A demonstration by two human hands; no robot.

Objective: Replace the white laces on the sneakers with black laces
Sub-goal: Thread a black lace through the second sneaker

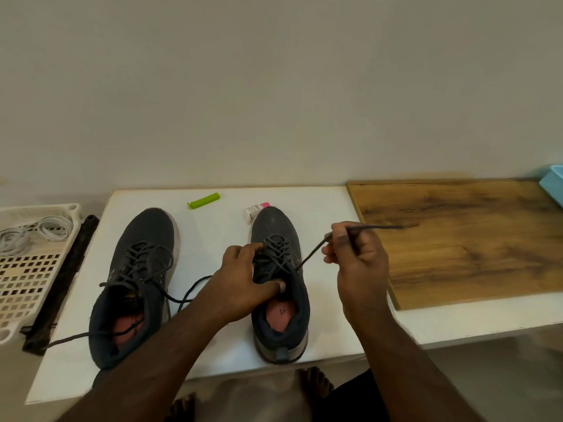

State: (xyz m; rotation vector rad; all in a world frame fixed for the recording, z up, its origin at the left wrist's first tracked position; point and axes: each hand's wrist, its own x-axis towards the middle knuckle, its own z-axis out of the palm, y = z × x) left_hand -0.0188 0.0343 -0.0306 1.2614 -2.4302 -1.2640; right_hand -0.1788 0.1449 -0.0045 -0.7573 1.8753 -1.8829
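Two dark sneakers stand on the white table [213, 226], toes pointing away from me. The left sneaker [137, 269] is laced in black, its loose ends trailing over the table. My left hand [243, 278] holds the right sneaker [278, 284] across its tongue and left side, thumb at the collar. My right hand [356, 257] pinches one end of the black lace [310, 254], drawn taut up and to the right from an upper eyelet, with the tip sticking out past my fingers. The white laces [33, 231] lie coiled in a perforated tray at the far left.
The beige perforated tray [27, 275] sits left of the table beside a black bar [64, 278]. A green clip [203, 200] and a small white bottle with a pink cap [255, 210] lie near the far edge. A wooden board [463, 239] covers the right side; a blue bin [554, 184] is beyond it.
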